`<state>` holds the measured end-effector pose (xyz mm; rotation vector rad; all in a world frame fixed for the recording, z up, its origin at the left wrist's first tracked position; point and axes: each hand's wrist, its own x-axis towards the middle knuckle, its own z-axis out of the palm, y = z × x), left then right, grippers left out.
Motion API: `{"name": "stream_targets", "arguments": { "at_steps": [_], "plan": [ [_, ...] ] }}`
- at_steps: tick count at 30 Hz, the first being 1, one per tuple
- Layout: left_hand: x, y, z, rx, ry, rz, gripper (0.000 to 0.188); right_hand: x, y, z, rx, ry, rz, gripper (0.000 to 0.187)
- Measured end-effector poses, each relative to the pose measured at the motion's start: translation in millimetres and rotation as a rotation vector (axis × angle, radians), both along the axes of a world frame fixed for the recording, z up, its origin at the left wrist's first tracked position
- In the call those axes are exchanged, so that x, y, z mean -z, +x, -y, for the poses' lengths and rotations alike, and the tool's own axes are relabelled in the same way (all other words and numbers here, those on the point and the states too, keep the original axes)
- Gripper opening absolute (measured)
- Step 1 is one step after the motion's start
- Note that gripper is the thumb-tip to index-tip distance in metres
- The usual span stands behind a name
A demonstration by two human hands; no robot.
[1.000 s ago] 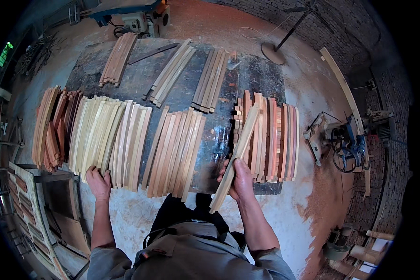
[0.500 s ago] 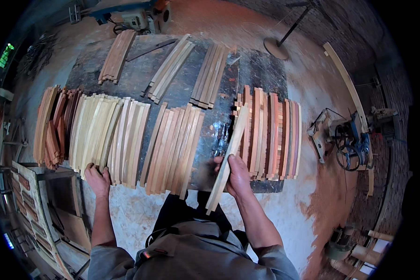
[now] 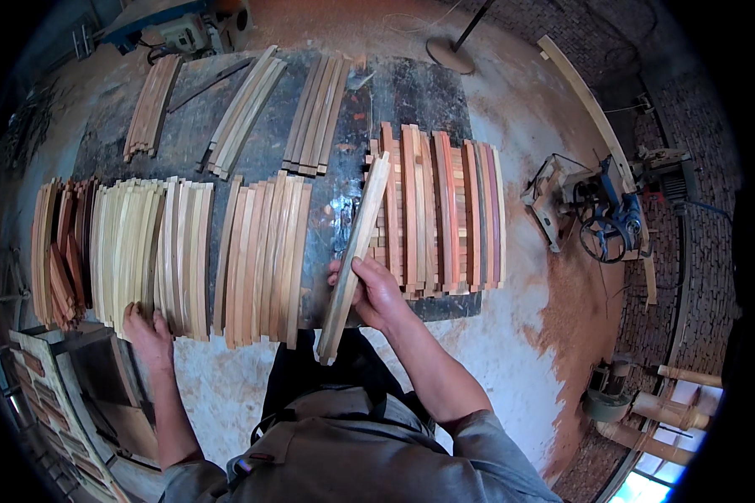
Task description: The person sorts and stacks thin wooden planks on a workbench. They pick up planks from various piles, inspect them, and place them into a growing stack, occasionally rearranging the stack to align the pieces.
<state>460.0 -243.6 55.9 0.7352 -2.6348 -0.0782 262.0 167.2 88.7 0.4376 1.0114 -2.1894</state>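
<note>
My right hand (image 3: 379, 293) is closed around a pale wooden strip (image 3: 362, 210), held slanting above the table's near edge. Its lower end points toward my body; whether it is one strip or two laid together, I cannot tell. My left hand (image 3: 149, 334) grips the near ends of the pale yellow wooden strips (image 3: 127, 251) at the left, with its fingertips partly hidden among them. Beside them lie whitish strips (image 3: 184, 260) and a row of light brown strips (image 3: 264, 260). Right of the held strip is a stack of reddish and brown strips (image 3: 436, 210).
Under the strips is a dark worktable (image 3: 327, 210). Bundles of strips (image 3: 153, 109) lie along its far side. Dark red strips (image 3: 71, 251) are at the far left. A blue machine with a handwheel (image 3: 604, 235) stands right; a slatted wooden frame (image 3: 59, 402) is lower left.
My view has shifted, so the table sits further left. My right hand still holds the strip, now more upright in view. The left hand stays at the pale strips' ends.
</note>
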Motion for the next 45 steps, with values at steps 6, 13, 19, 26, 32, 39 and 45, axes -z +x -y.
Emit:
{"name": "stream_targets", "arguments": {
  "at_steps": [6,13,19,26,32,39,45],
  "plan": [
    [-29.9,-42.9,-140.9,0.185,1.37,0.052,0.039,-0.9,-0.5,6.7,0.054,-0.193,0.243,0.041],
    [-52.6,-68.3,-257.6,0.413,1.746,0.545,0.05,-3.7,2.6,15.9,0.022,-0.283,0.224,0.053],
    [-63.8,-65.9,-265.4,0.38,1.697,0.517,0.05,2.6,8.4,14.8,0.077,-0.163,0.251,0.053],
    [-42.3,-57.6,-263.4,0.313,1.529,0.488,0.037,7.2,17.7,14.5,0.055,-0.054,0.103,0.035],
    [-20.8,-39.9,-253.6,0.046,2.168,0.342,0.027,4.3,19.8,7.5,-0.128,-0.023,-0.052,0.032],
    [-23.3,-37.2,-262.5,-0.017,2.282,0.203,0.03,10.2,26.2,11.1,-0.13,0.104,-0.117,0.034],
    [-18.8,-36.1,-269.1,-0.002,2.181,0.286,0.031,16.2,26.4,9.8,-0.186,0.17,-0.206,0.038]
  ]
}}
